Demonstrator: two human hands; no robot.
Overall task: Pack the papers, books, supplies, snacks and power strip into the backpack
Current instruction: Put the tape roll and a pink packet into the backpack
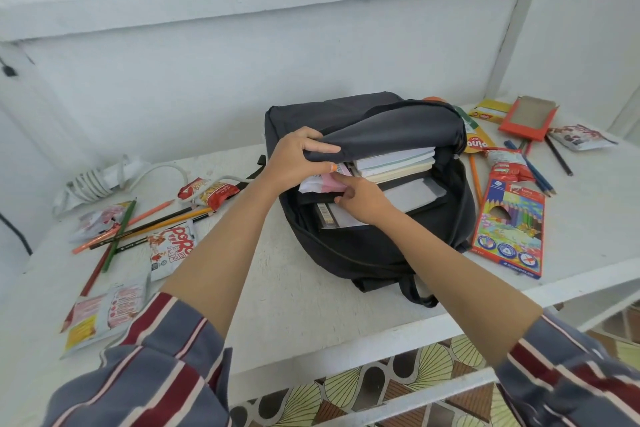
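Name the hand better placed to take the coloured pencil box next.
Right. The coloured pencil box lies right of the backpack, nearer the right hand; the left hand holds its flap open.

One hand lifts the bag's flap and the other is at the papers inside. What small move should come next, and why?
Probably the right hand, which grips the pink and white papers, should push them deeper beside the books. They lie bunched at the mouth of the backpack, and the left hand holds the flap up, so the way is open.
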